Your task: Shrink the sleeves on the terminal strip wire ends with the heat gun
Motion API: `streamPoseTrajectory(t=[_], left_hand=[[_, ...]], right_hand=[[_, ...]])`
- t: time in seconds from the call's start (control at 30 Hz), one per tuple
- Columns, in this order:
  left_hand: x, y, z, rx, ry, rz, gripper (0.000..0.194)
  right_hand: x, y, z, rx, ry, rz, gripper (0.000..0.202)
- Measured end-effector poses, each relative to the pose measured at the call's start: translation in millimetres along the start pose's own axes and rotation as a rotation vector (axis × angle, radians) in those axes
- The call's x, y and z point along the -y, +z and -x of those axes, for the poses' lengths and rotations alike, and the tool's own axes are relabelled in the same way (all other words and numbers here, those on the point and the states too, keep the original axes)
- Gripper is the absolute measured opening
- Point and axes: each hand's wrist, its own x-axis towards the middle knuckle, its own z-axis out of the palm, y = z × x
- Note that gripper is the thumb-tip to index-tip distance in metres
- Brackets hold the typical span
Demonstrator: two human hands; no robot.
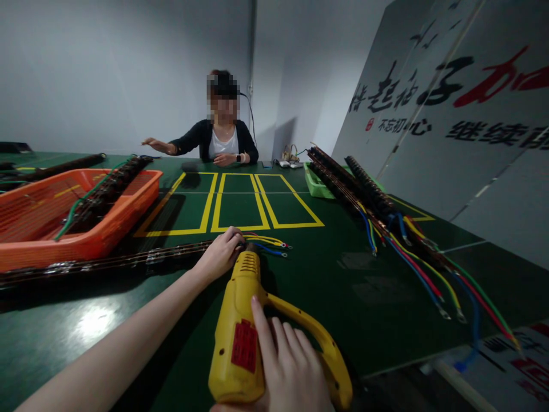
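My right hand (285, 360) is wrapped round a yellow heat gun (235, 337) with a red label, its index finger lying along the body. The gun's nozzle points away from me, close to my left hand (223, 252). That hand is closed on the end of a long dark wire harness (180, 252) lying across the table to the left. Past my left fingers, yellow, red and blue wires (268, 243) with metal ring terminals spread out on the green surface. Just where the nozzle meets the harness is partly hidden.
An orange basket (141, 197) with a harness in it stands at the left. A green basket (317, 186) at the right holds several harnesses (364, 200), their wire ends hanging over the table edge. Yellow tape rectangles (240, 228) mark the green table (326, 297). A person (225, 137) sits opposite.
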Motion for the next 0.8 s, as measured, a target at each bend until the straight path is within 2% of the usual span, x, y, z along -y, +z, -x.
streamPoseTrajectory(t=[0.2,0.4,0.6,0.7,0.8], left_hand=[[-5,-1.7,0,-0.016,-0.001,-0.019,0.015],[-10,-3.9,0,-0.049,-0.052,-0.026,0.019],[-15,-5.5,1,-0.078,-0.12,-0.077,0.02],[-16,-6.1,1,-0.082,-0.122,-0.079,0.016],[-17,-5.8,1,-0.058,-0.112,-0.078,0.016]], right_hand=[[-22,-17,-3,0.046,-0.073,0.004,0.123],[-47,-32,7,0.058,-0.153,0.109,0.124],[-54,-41,12,0.026,-0.116,0.177,0.121],[-57,-40,16,0.009,-0.109,0.191,0.116],[-62,-32,27,0.028,-0.126,0.201,0.097]])
